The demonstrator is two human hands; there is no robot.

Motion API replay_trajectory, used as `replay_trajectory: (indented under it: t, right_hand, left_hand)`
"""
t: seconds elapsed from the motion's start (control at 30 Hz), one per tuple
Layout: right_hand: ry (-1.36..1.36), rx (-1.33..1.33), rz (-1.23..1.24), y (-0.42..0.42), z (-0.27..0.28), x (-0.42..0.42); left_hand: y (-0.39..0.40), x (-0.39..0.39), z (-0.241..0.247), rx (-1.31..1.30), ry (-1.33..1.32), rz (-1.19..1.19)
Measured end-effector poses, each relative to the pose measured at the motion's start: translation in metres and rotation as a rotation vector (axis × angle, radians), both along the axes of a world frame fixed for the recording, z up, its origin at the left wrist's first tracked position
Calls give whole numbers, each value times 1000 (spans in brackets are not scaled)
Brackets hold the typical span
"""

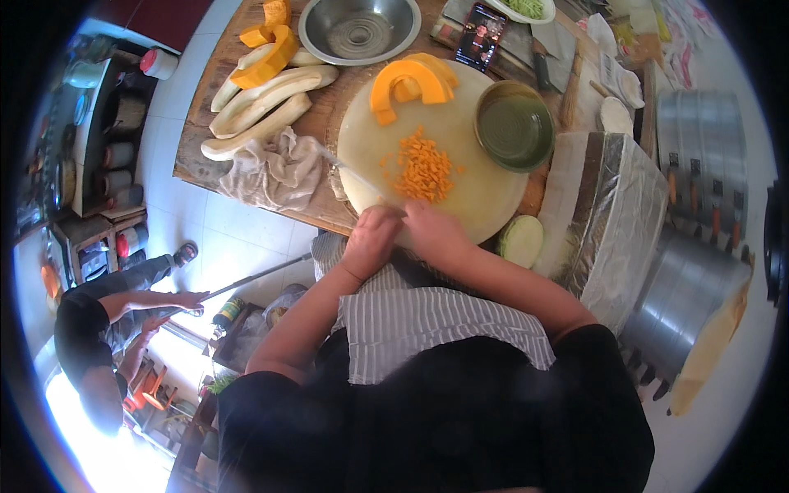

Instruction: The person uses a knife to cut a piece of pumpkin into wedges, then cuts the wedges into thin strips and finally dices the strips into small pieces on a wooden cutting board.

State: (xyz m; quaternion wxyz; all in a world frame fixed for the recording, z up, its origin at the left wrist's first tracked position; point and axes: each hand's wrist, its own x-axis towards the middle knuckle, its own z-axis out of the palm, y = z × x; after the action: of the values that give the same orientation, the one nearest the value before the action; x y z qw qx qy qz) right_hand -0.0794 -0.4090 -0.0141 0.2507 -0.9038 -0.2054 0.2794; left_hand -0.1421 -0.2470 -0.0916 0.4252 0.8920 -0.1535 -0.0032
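Note:
Both my hands meet at the near edge of a round pale cutting board (pixel 487 203). My right hand (pixel 431 225) is closed around the handle end of a kitchen knife (pixel 360 177), whose thin blade, seen almost edge-on, points to the upper left. Right beside it, my left hand (pixel 374 233) has its fingers curled down by the blade; whether they hold anything is hidden. Just beyond the hands lies a pile of small orange pumpkin dice (pixel 424 167). Curved pumpkin slices (pixel 410 79) rest at the board's far side, and a green ceramic bowl (pixel 515 126) sits at its right edge.
Left of the board are a crumpled cloth (pixel 277 172), long pale peeled vegetables (pixel 265 105) and pumpkin pieces (pixel 274 58). Behind stand a steel basin (pixel 359 31) and a phone (pixel 482 37). A cut pale-green vegetable (pixel 521 241) lies right. Another person (pixel 86 333) holds a pole at left.

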Motion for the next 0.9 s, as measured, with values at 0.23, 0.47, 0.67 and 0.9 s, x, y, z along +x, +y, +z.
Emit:
replay_trajectory:
  t: [0.23, 0.47, 0.67, 0.9]
  right_hand:
    - [-66, 46, -220, -19, -3, 27]
    - [-124, -14, -87, -24, 10, 24]
    - [-75, -61, -60, -10, 1, 15]
    - [-96, 21, -79, -9, 4, 22]
  left_hand:
    - [-7, 34, -11, 2, -47, 68]
    - [-6, 38, 4, -78, -186, 65]
    - [-10, 40, -6, -67, -147, 55]
    - [-10, 37, -10, -30, -164, 26]
